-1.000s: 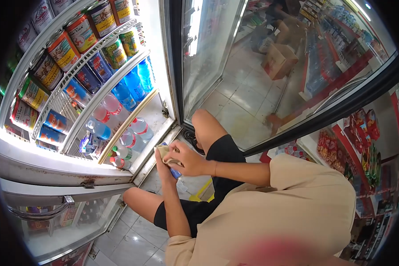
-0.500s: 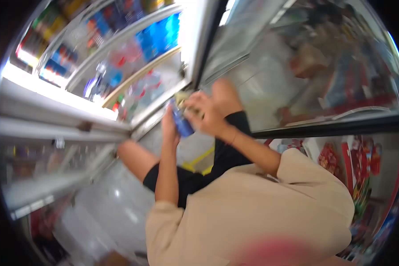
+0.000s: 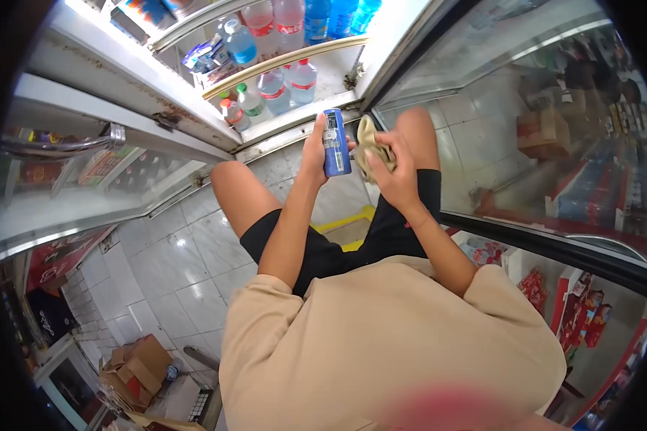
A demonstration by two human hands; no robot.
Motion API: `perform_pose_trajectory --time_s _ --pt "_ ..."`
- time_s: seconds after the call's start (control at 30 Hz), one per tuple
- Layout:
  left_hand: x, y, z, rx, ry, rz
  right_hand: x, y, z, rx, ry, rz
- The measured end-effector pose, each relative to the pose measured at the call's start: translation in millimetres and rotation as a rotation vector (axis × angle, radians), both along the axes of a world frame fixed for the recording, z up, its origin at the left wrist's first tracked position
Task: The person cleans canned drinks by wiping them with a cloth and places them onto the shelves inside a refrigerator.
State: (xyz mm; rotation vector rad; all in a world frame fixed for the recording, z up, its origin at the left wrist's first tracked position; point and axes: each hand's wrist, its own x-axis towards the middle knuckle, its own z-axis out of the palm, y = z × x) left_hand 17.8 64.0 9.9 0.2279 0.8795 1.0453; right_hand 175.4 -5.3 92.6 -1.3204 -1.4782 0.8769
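My left hand point(image 3: 314, 152) is wrapped round a slim blue drink can point(image 3: 336, 147), its printed side facing up at me. Just to the right, my right hand point(image 3: 397, 172) grips a crumpled beige cloth point(image 3: 366, 140). A small gap separates the cloth from the can. Both hands are above my lap, in front of the open drinks fridge. On the fridge's bottom level stand several clear bottles point(image 3: 272, 90) with red labels and a green-capped bottle point(image 3: 249, 99).
The fridge's glass door point(image 3: 525, 129) stands open at the right, a second door point(image 3: 72, 172) at the left. Beneath me is a yellow stool point(image 3: 352, 228). Behind left, a cardboard box point(image 3: 138, 368) sits on the tiled floor point(image 3: 187, 251). Snack packets point(image 3: 593, 320) hang at right.
The cloth in my right hand has come away from the can, which my left hand still holds. The view has shifted, with the fridge now higher in the picture.
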Motion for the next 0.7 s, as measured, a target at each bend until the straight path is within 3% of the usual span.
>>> perform_pose_trajectory --time_s 0.07,0.13,0.2,0.23,0.27,0.3,0.4,0.47,0.57,0.6,0.7 --pt "9.7 -2.3 2.9 0.039 -0.012 -0.031 -3.2 25.9 1.6 0.243 -0.128 -0.067" --pt "15.6 -2.0 -1.7 0.076 0.023 -0.061 -3.5 37.4 -4.4 0.196 -0.187 0.015" --pt "15.9 -5.5 -12.0 0.138 0.280 -0.063 -9.0 33.6 -20.5 0.139 -0.312 0.141" --pt "13.9 -7.6 -32.2 0.095 0.208 -0.043 -6.0 31.3 -29.6 0.155 -0.404 0.155" --pt "12.0 -5.9 -45.9 0.069 0.123 -0.036 -6.3 19.4 -37.6 0.104 -0.378 0.197" --pt "12.0 -6.9 -26.5 0.030 0.174 -0.056 -7.7 6.7 -41.2 0.078 -0.318 0.191" --pt "10.3 -2.3 -29.7 0.024 0.083 -0.093 5.8 -16.1 -14.4 -0.239 -0.187 0.349" --pt "8.9 -0.3 -11.6 0.001 -0.022 -0.093 19.1 -13.8 -16.5 -0.270 -0.117 0.403" --pt "15.4 4.1 1.0 0.061 0.033 -0.111 24.4 3.1 -4.9 -0.088 -0.029 0.193" --pt "13.3 1.7 0.4 0.087 0.092 -0.144 18.8 11.9 -11.5 -0.012 0.110 0.111" --pt "19.4 1.3 0.4 0.105 0.009 -0.119 21.4 29.8 -13.9 0.154 -0.128 0.086"
